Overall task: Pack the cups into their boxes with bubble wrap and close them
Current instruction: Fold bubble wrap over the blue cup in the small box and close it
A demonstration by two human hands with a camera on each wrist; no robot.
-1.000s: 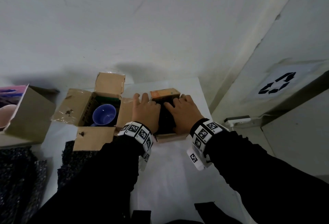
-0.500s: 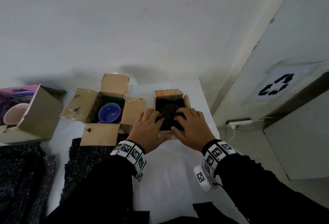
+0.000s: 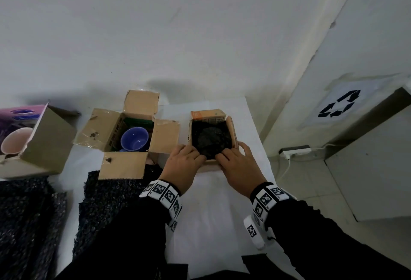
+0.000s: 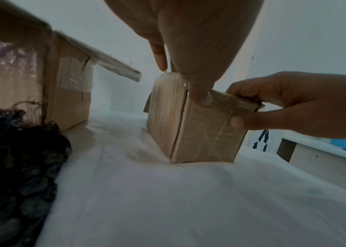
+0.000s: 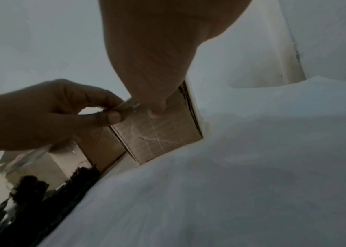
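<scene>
A small cardboard box [image 3: 232,134] stands open at the table's far right, filled with dark bubble wrap [image 3: 210,140] that hides whatever it covers. My left hand [image 3: 200,157] and right hand [image 3: 222,156] meet at the box's near edge. Each pinches the near flap [image 4: 233,100], thumb under and fingers over, as the left wrist view shows with my left hand [image 4: 188,83] above the box [image 4: 199,137]. In the right wrist view my right hand [image 5: 157,107] presses the flap's corner on the box [image 5: 161,133]. A blue cup [image 3: 134,138] sits unwrapped in a bigger open box [image 3: 122,165].
A pink cup [image 3: 13,144] lies in a third box [image 3: 49,139] at the far left. Dark bubble wrap sheets [image 3: 111,202] cover the table's left half. The white table [image 3: 211,224] ends just right of the small box. A power strip [image 3: 293,150] lies on the floor.
Both hands have drawn back from on top of the wrap in the small box to its near edge. They now pinch the near flap.
</scene>
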